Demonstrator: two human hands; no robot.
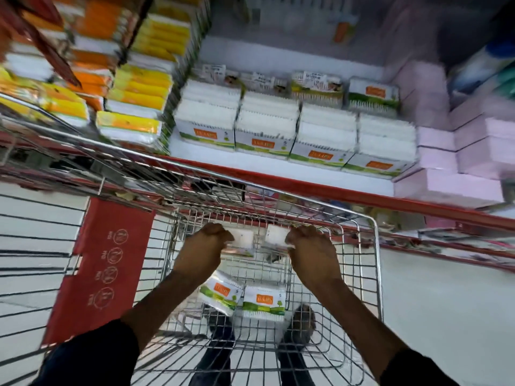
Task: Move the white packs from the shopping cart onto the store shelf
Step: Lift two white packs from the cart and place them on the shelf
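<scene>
- My left hand [204, 246] is closed around the edge of a white pack [242, 238], held above the basket of the chrome wire shopping cart [373, 263].
- My right hand [312, 246] is likewise clenched on a second white pack [276, 234]; the two packs sit just beside each other, both blurred.
- Two more white packs with green bands [220, 291] [264, 302] lie on the cart floor below my forearms, touching; orange label, lettering too blurred to read with certainty.
- Between my hands and the shelf stands the cart's far wire wall.
- White store shelf with red front edge [306, 188] carries rows of matching white packs [264, 126].
- Left: stacked orange-and-yellow packets [139, 87]. Right: pale pink boxes [457, 162].
- Red plastic child-seat flap [106, 263] carries round white pictograms; its text is illegible.
</scene>
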